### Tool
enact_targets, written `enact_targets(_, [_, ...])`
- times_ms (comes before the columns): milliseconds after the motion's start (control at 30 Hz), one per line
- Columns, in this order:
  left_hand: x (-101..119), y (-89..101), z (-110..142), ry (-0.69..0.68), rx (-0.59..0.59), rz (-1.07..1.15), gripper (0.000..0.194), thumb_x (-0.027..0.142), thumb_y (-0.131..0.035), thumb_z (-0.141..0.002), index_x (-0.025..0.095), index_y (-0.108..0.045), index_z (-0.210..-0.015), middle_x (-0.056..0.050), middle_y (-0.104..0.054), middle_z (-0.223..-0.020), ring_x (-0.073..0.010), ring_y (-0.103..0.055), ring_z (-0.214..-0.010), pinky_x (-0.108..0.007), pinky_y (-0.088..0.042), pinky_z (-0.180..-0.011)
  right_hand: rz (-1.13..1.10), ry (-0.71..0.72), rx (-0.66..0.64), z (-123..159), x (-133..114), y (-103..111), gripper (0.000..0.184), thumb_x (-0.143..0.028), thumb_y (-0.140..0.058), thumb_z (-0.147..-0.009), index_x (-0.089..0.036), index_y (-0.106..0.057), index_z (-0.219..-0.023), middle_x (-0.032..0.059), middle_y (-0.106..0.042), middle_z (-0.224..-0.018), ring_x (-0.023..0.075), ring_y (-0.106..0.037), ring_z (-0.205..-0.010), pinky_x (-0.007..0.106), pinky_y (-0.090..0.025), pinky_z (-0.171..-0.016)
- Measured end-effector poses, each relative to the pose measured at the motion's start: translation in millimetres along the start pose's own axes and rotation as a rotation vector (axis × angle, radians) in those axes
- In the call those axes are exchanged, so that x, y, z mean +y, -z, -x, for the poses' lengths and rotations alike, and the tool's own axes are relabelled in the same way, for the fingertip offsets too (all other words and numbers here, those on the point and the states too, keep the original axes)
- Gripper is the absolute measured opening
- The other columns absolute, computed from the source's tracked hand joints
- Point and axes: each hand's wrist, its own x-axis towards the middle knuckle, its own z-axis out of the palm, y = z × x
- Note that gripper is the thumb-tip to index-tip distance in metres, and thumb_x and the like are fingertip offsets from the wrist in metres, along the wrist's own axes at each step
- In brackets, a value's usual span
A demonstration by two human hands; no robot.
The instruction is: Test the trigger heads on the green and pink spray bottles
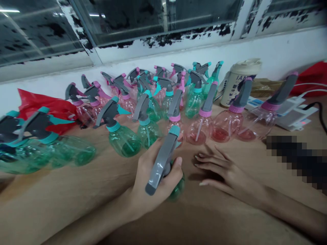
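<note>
My left hand is wrapped round the neck of a green spray bottle, below its grey trigger head with a teal nozzle. The hand hides most of that bottle. To its right, my right hand is held low over the wooden table, fingers spread and nothing in them. Beyond both hands stand more bottles: a green bottle and a pink bottle are among the nearest. Their heads are grey, with teal collars on the green ones and pink collars on the pink ones.
At the left, several green bottles stand close together by a red plastic bag. A coffee cup, a white power strip with cables and another red bag lie at the right. A white wall with windows rises behind.
</note>
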Motion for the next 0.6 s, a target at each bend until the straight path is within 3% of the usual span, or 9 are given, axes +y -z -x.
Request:
enact_targets(167, [-6.1,-1.6,-1.6,-0.075,-0.011,-0.009,0.039,0.018,-0.058,-0.076,0.028,-0.051,-0.113,0.001,-0.060,-0.083,-0.0145,-0.058,-0.060,-0.031,-0.055,-0.062,-0.012,0.004,0.013,-0.8,0.0,0.1,0.039,-0.041,-0.053,-0.087,-0.021,-0.055,-0.120,0.0071,-0.064,-0.119,0.0240,-0.052,-0.119,0.056,-0.024,-0.108])
enact_targets(333, [-9.7,3.3,-4.4,-0.214,-0.122,0.101,0.044,0.020,-0.061,-0.069,0.024,-0.049,-0.111,-0.005,-0.059,-0.100,-0.0216,-0.062,-0.081,-0.037,-0.055,-0.075,-0.019,0.005,0.003,-1.2,0.5,0.6,0.038,-0.040,-0.053,-0.087,-0.022,-0.055,-0.120,0.0066,-0.064,-0.119,0.0238,-0.054,-0.117,0.056,-0.025,-0.107])
enact_targets(533, [-4.8,5.9,-5.8,-0.133,-0.139,0.124,0.035,0.025,-0.057,-0.067,0.027,-0.049,-0.101,0.001,-0.055,-0.076,-0.0151,-0.051,-0.052,-0.034,-0.051,-0.055,-0.011,0.022,0.034,-1.7,0.3,1.0,0.037,-0.039,-0.055,-0.086,-0.020,-0.056,-0.118,0.0073,-0.064,-0.118,0.0240,-0.052,-0.118,0.054,-0.021,-0.110])
enact_targets(600, [-3.5,5.7,-6.6,-0.139,-0.111,0.136,0.031,0.025,-0.058,-0.066,0.027,-0.050,-0.097,0.001,-0.056,-0.074,-0.0159,-0.052,-0.054,-0.034,-0.052,-0.056,-0.004,0.024,0.034,-1.4,0.4,0.9,0.036,-0.039,-0.055,-0.086,-0.020,-0.057,-0.117,0.0074,-0.064,-0.118,0.0243,-0.051,-0.119,0.054,-0.022,-0.109])
